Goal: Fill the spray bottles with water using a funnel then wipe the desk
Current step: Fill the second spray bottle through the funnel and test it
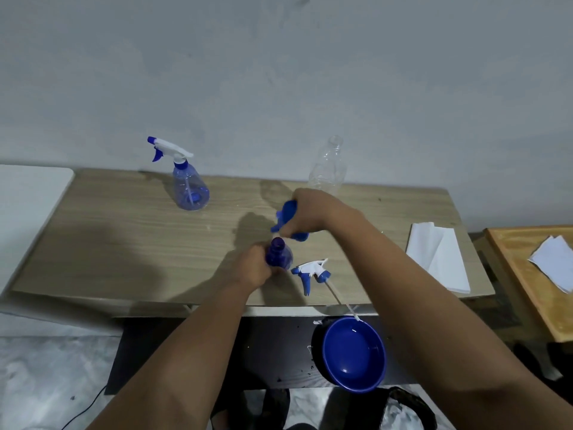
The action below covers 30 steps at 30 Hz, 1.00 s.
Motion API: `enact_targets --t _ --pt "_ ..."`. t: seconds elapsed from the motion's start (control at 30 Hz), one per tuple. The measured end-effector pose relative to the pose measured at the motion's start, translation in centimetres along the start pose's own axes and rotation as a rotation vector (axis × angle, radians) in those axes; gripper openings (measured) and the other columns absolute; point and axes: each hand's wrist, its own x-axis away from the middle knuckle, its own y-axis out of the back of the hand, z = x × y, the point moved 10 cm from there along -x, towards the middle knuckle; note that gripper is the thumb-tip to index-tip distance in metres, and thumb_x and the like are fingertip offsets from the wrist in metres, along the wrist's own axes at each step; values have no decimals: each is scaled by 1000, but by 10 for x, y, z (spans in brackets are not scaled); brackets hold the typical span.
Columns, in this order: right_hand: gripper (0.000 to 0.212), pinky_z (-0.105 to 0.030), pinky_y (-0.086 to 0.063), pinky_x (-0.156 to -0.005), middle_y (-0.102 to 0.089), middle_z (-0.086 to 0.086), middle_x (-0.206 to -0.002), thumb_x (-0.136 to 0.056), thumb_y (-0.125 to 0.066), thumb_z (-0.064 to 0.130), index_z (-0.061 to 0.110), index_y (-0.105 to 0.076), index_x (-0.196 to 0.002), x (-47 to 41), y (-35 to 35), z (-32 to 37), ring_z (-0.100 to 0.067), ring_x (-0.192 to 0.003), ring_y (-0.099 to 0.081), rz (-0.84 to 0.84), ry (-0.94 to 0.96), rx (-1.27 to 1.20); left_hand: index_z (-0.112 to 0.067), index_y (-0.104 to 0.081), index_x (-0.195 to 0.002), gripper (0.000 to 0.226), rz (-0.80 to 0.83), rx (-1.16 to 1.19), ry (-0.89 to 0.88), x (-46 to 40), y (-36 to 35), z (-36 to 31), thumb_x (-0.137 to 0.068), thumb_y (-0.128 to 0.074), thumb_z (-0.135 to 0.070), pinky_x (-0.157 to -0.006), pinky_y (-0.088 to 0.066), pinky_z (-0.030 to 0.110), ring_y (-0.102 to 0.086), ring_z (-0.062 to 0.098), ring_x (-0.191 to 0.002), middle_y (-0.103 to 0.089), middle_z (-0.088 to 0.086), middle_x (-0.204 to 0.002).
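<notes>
Head view: funnel going to the open bottle, fill stage.

Head cam, only view: left hand [252,268] wrapped round the uncapped blue spray bottle [279,255] mid-desk, neck open. Right hand [305,217] grips the blue funnel [286,217] just above and behind that neck, not seated yet. Its trigger head [313,271] lies on the desk [124,243] just right of it, dip tube trailing toward the front edge. 2nd spray bottle [189,189] stands capped at back left; water level can't tell. Clear plastic bottle [328,167] at back, uncapped, looks empty. Blue bowl [353,353] below the desk edge, a little water by the glint. Folded white tissue [437,259] at right, untouched. Judged: filling not finished for this bottle, recap + wipe still to go.
</notes>
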Motion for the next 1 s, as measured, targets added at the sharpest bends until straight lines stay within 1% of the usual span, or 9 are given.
enact_targets --t 0.07,0.17,0.3,0.4,0.5,0.57,0.7,0.83,1.0 --pt "65 -40 -59 -88 -65 -2 -115 -70 -87 32 14 -56 -125 2 10 -21 -24 -104 -66 -75 -9 -306 -25 -68 -103 35 10 -17 -20 3 6 1 -72 -84 -27 -74 -46 27 -65 14 -87 -70 -7 -94" --pt "70 -35 -57 -76 -66 0 -118 -65 -91 27 17 -56 -124 -3 -4 -46 -22 -102 -70 -202 -44 -643 -22 -68 -112 49 0 -14 -57 7 15 5 -68 -88 -27 -67 -38 11 -64 15 -92 -70 -4 -102" --pt "84 -40 -58 -81 -65 2 -120 -49 -90 41 20 -55 -123 -16 -58 -69 -24 -110 -69 -311 -125 -882 -23 -66 -107 45 42 -39 -77 7 18 7 -69 -89 -27 -65 -37 13 -64 12 -86 -67 -10 -94" --pt "74 -43 -58 -94 -65 0 -120 -62 -96 27 19 -55 -123 -27 -91 -80 -23 -117 -66 -358 -161 -985 -23 -64 -103 41 52 -81 -95 9 22 6 -70 -88 -30 -63 -35 10 -60 5 -80 -64 -14 -89" --pt "74 -44 -57 -101 -65 -1 -124 -66 -97 26 18 -54 -126 -46 -111 -83 -19 -118 -64 -372 -196 -1016 -24 -66 -116 51 53 -98 -127 9 25 7 -71 -88 -33 -66 -36 9 -62 8 -91 -69 -9 -104" --pt "78 -40 -56 -99 -62 -1 -126 -67 -97 28 17 -52 -129 -59 -118 -80 -20 -116 -64 -369 -212 -1011 -26 -65 -120 54 49 -126 -147 10 29 6 -72 -87 -33 -64 -33 3 -56 5 -90 -68 -9 -108" --pt "77 -29 -47 -89 -58 0 -120 -72 -96 22 12 -50 -133 -84 -128 -71 -19 -108 -60 -357 -215 -988 -25 -64 -121 57 55 -138 -174 8 29 9 -70 -88 -32 -67 -35 4 -58 5 -94 -66 -10 -109" --pt "74 -37 -54 -95 -61 4 -115 -72 -94 27 16 -56 -134 -96 -139 -69 -21 -106 -64 -405 -248 -950 -27 -63 -122 57 60 -142 -173 7 29 15 -71 -88 -30 -72 -32 -4 -52 0 -91 -63 -15 -106" --pt "64 -43 -56 -92 -67 2 -116 -77 -86 39 22 -59 -132 -94 -132 -61 -22 -103 -65 -425 -263 -739 -26 -59 -132 66 62 -161 -180 8 29 15 -72 -86 -34 -73 -32 -3 -58 8 -108 -64 -11 -119"
